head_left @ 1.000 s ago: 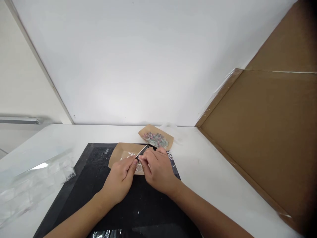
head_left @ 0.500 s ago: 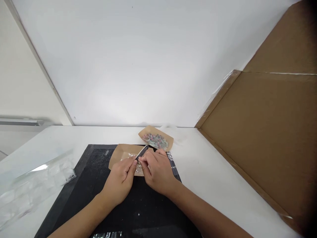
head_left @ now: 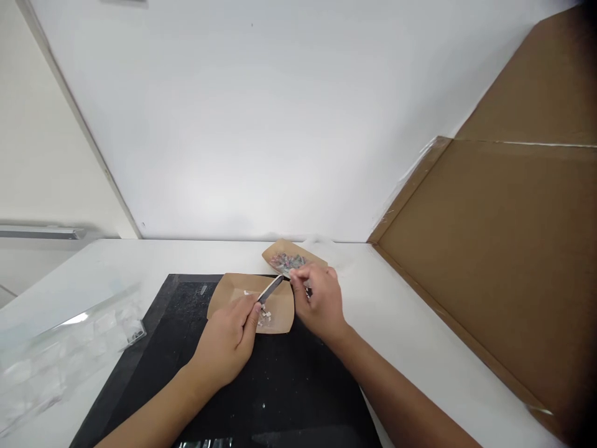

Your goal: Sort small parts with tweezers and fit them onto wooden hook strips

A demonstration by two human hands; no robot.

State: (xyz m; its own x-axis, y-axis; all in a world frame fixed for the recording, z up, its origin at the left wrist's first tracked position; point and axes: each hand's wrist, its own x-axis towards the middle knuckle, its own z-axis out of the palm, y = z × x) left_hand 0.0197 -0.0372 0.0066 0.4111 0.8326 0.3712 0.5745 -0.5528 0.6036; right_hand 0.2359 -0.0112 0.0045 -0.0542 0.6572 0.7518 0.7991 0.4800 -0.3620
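My left hand (head_left: 233,336) pinches a slim dark tool with a pale edge (head_left: 270,289), which looks like a nail file or small blade, tilted up to the right. Below it is a brown paper tray (head_left: 282,314) with small white bits (head_left: 265,316) inside. My right hand (head_left: 319,298) is raised just right of that tray, thumb and forefinger pinched together; whatever is between them is too small to name. Behind, a second brown paper tray (head_left: 275,247) holds pink and green pieces (head_left: 291,261), partly hidden by my right hand.
A black mat (head_left: 289,379) lies under the near tray. Clear plastic compartment boxes (head_left: 69,354) stand on the white table (head_left: 401,348) at the left. A large cardboard panel (head_left: 504,249) rises at the right, and a white wall stands behind.
My right hand has moved away from the tool's tip, right and slightly up, uncovering more of the near tray and covering part of the far one. My left hand still holds the tool.
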